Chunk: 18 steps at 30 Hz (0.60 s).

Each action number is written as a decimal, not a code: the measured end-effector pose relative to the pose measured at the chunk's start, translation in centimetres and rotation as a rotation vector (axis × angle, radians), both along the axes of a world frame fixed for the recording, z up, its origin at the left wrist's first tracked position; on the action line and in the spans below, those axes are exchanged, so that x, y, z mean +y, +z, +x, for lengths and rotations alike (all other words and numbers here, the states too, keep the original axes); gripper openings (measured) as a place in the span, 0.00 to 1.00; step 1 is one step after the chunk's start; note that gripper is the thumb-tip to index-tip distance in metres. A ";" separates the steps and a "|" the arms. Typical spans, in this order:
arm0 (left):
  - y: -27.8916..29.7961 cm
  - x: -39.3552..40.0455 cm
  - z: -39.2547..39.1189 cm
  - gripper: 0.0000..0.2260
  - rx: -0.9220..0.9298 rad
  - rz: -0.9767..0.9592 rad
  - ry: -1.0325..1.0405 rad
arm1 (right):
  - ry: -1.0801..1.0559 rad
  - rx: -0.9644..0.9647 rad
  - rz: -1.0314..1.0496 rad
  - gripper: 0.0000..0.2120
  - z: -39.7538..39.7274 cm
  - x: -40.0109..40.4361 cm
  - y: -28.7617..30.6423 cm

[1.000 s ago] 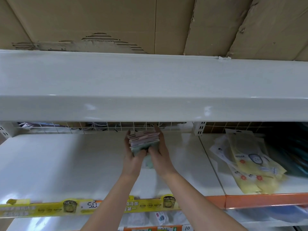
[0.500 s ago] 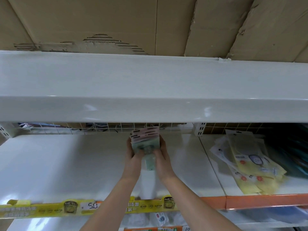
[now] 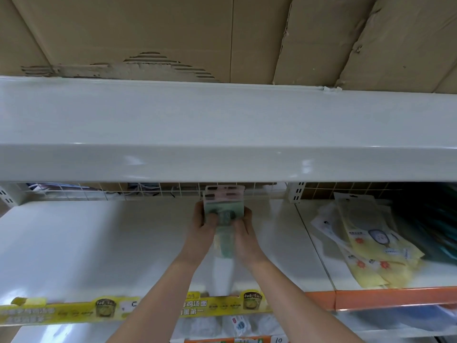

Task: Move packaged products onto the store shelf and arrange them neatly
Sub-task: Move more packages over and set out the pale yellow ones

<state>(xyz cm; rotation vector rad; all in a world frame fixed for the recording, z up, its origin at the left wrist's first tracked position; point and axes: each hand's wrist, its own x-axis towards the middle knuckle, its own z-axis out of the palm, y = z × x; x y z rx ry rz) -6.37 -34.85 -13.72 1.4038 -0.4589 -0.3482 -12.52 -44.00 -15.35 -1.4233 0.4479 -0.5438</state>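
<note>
Hands both clamp one stack of flat, glossy pink-and-green plastic packets [image 3: 223,206] — left hand [image 3: 200,225] and right hand [image 3: 243,227] gripping its sides, standing it upright at the back of the smooth white metal shelf [image 3: 99,243]. Crinkly yellow pouches [image 3: 378,248] lie further right — can't count them.

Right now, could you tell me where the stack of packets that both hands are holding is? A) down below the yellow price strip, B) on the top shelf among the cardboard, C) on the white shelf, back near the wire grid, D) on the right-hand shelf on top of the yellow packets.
C: the left hand and right hand grip the stack of packets on the white shelf, close to the wire grid.
</note>
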 end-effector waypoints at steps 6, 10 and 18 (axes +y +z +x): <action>-1.7 0.3 0.9 0.12 0.125 0.250 -0.040 | 0.065 0.366 -0.212 0.19 0.6 -0.5 0.1; -4.0 1.1 0.7 0.09 0.217 0.447 0.061 | 0.137 0.595 -0.234 0.14 0.6 -0.2 -1.8; -4.0 1.8 3.1 0.28 0.174 0.767 0.018 | 0.114 0.712 -0.365 0.19 0.8 -1.5 -2.5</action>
